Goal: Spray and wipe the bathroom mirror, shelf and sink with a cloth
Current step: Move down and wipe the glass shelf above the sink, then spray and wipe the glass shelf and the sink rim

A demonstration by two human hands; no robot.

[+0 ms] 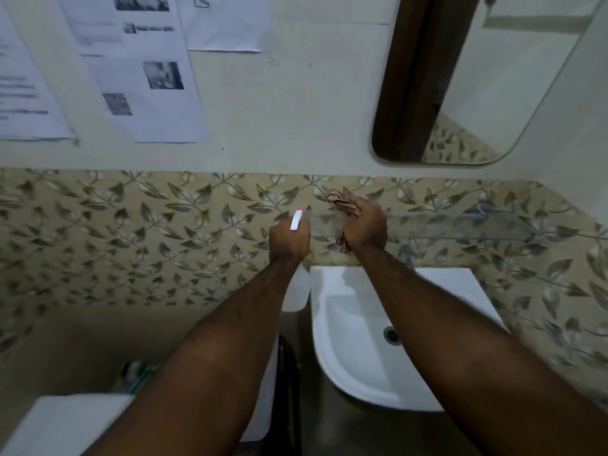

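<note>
Striped brownish cloth (342, 205) being pressed on clear glass shelf (460, 225)
It's being gripped by the right hand (367, 223); white spray bottle (296, 284) is being clutched by the left hand (289, 240).

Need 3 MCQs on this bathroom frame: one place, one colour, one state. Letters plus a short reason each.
1. Where is the right hand holding the striped brown cloth?
A. in the basin
B. at the left end of the clear glass shelf
C. on the mirror

2. What colour is the nozzle tip of the white plastic spray bottle?
A. red
B. blue
C. green

3. What state is the left hand in?
A. open and empty
B. flat on the wall
C. closed around the spray bottle's neck

Answers:
1 B, the cloth is bunched at the shelf edge, above the white ceramic sink and below the rounded wall mirror.
2 A, a red tip shows at the end of the white sprayer head.
3 C, the fingers wrap the neck and the bottle body hangs below the wrist.
</note>
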